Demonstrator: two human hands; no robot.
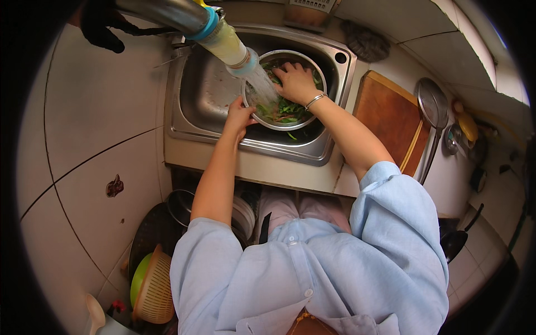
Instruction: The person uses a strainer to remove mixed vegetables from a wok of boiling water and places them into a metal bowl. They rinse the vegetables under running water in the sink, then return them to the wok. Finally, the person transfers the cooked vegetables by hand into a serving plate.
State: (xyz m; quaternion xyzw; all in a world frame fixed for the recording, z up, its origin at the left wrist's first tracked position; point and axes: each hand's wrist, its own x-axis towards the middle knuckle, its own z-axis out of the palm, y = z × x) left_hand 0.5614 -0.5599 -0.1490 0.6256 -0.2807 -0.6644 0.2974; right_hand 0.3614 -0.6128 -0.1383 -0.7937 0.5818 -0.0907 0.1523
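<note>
Water [264, 86] pours from the faucet nozzle [243, 63] into a round metal bowl [293, 127] that sits in a stainless steel sink [205, 94]. Green leafy vegetables [289, 109] lie wet inside the bowl. My left hand [240, 117] grips the bowl's rim at its left side. Spread over the greens is my right hand [295, 83], its fingertips down among the leaves and partly hidden by them. I cannot tell whether it pinches any. A metal bracelet circles my right wrist. One green piece [292, 136] lies in the sink below the bowl.
Right of the sink lies a wooden cutting board [383, 109] with chopsticks [411, 144] and a metal ladle [433, 104] at its edge. A dark cloth [366, 41] rests behind the sink corner. A dark glove [100, 29] hangs upper left. Colanders [154, 289] stand low on the left.
</note>
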